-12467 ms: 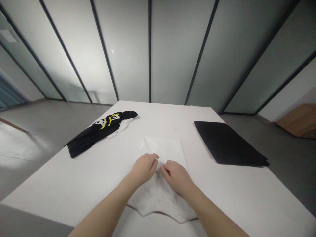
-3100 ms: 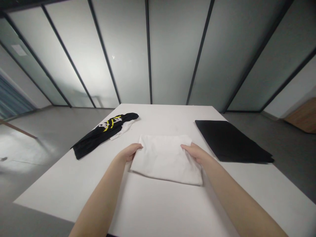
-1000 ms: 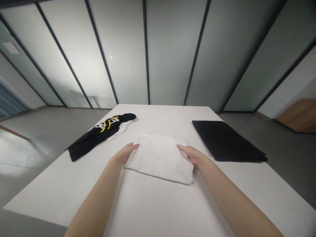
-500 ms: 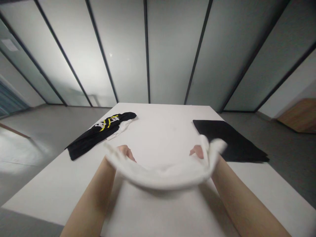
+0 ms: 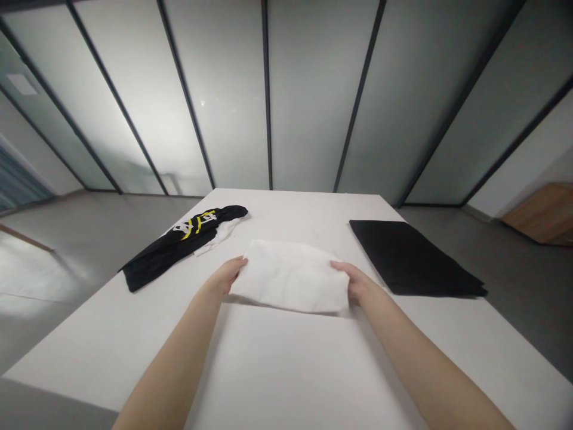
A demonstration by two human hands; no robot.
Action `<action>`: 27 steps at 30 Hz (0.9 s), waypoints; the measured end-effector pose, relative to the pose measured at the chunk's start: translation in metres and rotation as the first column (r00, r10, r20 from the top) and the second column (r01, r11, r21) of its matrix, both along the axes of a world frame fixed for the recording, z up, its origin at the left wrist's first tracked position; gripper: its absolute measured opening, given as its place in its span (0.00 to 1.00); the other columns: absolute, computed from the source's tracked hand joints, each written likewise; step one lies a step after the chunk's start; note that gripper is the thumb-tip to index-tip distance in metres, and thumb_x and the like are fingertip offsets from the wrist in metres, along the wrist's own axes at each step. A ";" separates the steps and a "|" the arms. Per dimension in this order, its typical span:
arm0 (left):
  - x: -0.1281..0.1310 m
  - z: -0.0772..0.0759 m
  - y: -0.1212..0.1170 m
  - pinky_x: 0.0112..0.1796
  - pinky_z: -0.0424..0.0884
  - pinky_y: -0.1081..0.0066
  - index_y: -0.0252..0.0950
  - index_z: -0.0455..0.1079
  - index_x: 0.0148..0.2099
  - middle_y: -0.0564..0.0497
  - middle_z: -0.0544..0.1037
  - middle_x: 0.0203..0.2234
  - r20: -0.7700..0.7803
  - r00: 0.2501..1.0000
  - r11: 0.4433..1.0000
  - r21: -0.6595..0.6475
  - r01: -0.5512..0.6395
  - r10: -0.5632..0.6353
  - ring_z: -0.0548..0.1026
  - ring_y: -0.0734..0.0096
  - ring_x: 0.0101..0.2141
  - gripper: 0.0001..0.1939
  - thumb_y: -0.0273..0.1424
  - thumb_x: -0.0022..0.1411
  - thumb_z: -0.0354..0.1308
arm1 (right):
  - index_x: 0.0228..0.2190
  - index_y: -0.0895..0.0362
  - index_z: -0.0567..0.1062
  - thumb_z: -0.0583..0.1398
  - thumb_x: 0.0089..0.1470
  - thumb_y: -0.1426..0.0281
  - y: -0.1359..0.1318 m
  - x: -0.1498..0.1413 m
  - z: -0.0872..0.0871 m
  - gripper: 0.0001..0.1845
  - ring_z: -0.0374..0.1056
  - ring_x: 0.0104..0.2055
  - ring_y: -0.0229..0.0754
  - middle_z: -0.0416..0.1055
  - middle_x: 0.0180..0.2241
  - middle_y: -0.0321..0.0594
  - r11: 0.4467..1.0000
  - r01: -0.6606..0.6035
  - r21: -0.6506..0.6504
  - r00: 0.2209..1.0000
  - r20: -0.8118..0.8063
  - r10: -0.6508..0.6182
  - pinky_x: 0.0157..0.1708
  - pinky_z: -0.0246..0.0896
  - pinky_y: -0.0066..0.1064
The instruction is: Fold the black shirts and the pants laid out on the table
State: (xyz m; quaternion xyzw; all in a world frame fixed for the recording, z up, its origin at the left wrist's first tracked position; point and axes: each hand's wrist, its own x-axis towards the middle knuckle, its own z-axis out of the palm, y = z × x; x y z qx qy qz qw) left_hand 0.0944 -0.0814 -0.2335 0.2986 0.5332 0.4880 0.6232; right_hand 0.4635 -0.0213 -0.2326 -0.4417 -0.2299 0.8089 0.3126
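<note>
A folded white T-shirt (image 5: 293, 278) stretches between my two hands over the middle of the table. My left hand (image 5: 231, 272) grips its left side, the thumb on top and the fingers mostly hidden beneath the cloth. On the opposite side my right hand (image 5: 351, 278) pinches the right edge in the same way. The shirt's near edge looks slightly lifted, with a shadow under it on the white table (image 5: 286, 370).
A black garment with yellow and white print (image 5: 188, 239) lies rumpled at the left, some white cloth beside it. At the right rests a flat folded black cloth (image 5: 412, 257). Frosted glass panels (image 5: 308, 95) stand behind the table.
Earlier the shirt lay longer, its curved neckline near me; later it was folded shorter. Half a second ago it was swung up, curled and blurred; now it is lowered and flat again.
</note>
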 end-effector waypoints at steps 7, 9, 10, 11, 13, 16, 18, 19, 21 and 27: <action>0.000 -0.001 -0.005 0.49 0.81 0.61 0.37 0.75 0.51 0.41 0.85 0.46 -0.118 0.985 0.992 -0.049 0.117 -0.122 0.84 0.53 0.47 0.22 0.38 0.57 0.73 | 0.59 0.65 0.72 0.53 0.72 0.65 0.001 -0.003 0.000 0.22 0.83 0.39 0.49 0.85 0.40 0.51 0.995 -0.081 -0.054 0.994 -0.072 0.077 0.50 0.78 0.42; -0.001 0.002 -0.007 0.48 0.81 0.60 0.37 0.75 0.52 0.41 0.85 0.47 -0.162 0.970 0.983 -0.057 0.172 -0.179 0.84 0.51 0.48 0.25 0.39 0.54 0.75 | 0.58 0.65 0.73 0.54 0.72 0.66 0.001 -0.003 -0.001 0.21 0.83 0.38 0.48 0.85 0.39 0.50 0.992 -0.113 -0.061 0.992 -0.059 0.109 0.50 0.77 0.41; -0.002 0.003 -0.008 0.47 0.81 0.60 0.37 0.75 0.53 0.41 0.85 0.47 -0.210 0.961 0.984 -0.065 0.168 -0.178 0.84 0.50 0.48 0.27 0.39 0.53 0.75 | 0.57 0.65 0.73 0.54 0.72 0.66 0.000 -0.003 -0.001 0.20 0.83 0.37 0.48 0.85 0.38 0.50 0.991 -0.124 -0.060 0.991 -0.055 0.120 0.50 0.77 0.41; -0.002 0.005 -0.008 0.46 0.82 0.60 0.37 0.74 0.54 0.41 0.85 0.48 -0.278 0.947 0.987 -0.074 0.142 -0.157 0.84 0.50 0.47 0.29 0.38 0.52 0.76 | 0.57 0.66 0.73 0.54 0.72 0.66 0.000 -0.003 -0.003 0.20 0.83 0.37 0.48 0.85 0.38 0.50 0.990 -0.133 -0.052 0.990 -0.061 0.130 0.51 0.77 0.41; -0.002 0.007 -0.008 0.43 0.82 0.60 0.38 0.72 0.59 0.41 0.84 0.48 -0.463 0.881 0.994 -0.088 0.061 -0.095 0.85 0.51 0.44 0.32 0.38 0.53 0.74 | 0.56 0.65 0.74 0.53 0.72 0.65 -0.001 -0.005 -0.006 0.21 0.83 0.39 0.49 0.85 0.40 0.50 0.987 -0.161 -0.010 0.981 -0.111 0.159 0.53 0.76 0.41; -0.001 0.009 -0.008 0.47 0.79 0.60 0.38 0.63 0.68 0.39 0.82 0.51 -0.775 0.631 0.999 -0.053 0.000 -0.041 0.84 0.52 0.46 0.37 0.35 0.59 0.69 | 0.58 0.64 0.74 0.53 0.72 0.62 -0.005 -0.011 -0.010 0.23 0.83 0.44 0.50 0.84 0.44 0.50 0.978 -0.190 0.086 0.960 -0.193 0.204 0.56 0.73 0.43; 0.003 0.008 -0.009 0.52 0.75 0.57 0.38 0.58 0.72 0.37 0.80 0.54 -0.926 0.378 1.000 0.006 -0.002 0.007 0.81 0.50 0.52 0.39 0.33 0.62 0.66 | 0.58 0.63 0.73 0.53 0.72 0.62 -0.009 -0.019 -0.010 0.23 0.83 0.44 0.49 0.84 0.45 0.50 0.971 -0.212 0.114 0.949 -0.212 0.232 0.57 0.72 0.43; 0.007 0.007 -0.010 0.54 0.73 0.54 0.38 0.57 0.73 0.35 0.78 0.56 -0.967 0.248 0.999 0.051 -0.004 0.051 0.79 0.47 0.55 0.39 0.33 0.63 0.65 | 0.59 0.63 0.73 0.53 0.72 0.62 -0.011 -0.023 -0.010 0.23 0.83 0.44 0.49 0.84 0.46 0.50 0.968 -0.222 0.115 0.945 -0.219 0.243 0.58 0.72 0.43; 0.015 0.003 -0.012 0.56 0.71 0.49 0.37 0.59 0.72 0.33 0.74 0.60 -0.987 0.048 0.988 0.153 0.007 0.152 0.76 0.42 0.58 0.35 0.33 0.65 0.62 | 0.59 0.63 0.73 0.51 0.73 0.62 -0.013 -0.032 -0.005 0.24 0.83 0.45 0.49 0.84 0.45 0.51 0.969 -0.222 0.105 0.942 -0.235 0.241 0.58 0.72 0.43; 0.032 -0.018 -0.003 0.60 0.69 0.49 0.39 0.70 0.61 0.36 0.71 0.62 -0.871 0.056 0.857 0.491 0.153 0.489 0.71 0.46 0.61 0.19 0.35 0.70 0.56 | 0.56 0.62 0.76 0.47 0.74 0.63 0.006 -0.043 0.044 0.25 0.82 0.44 0.51 0.85 0.41 0.49 0.981 -0.016 0.191 0.960 -0.270 0.068 0.54 0.75 0.43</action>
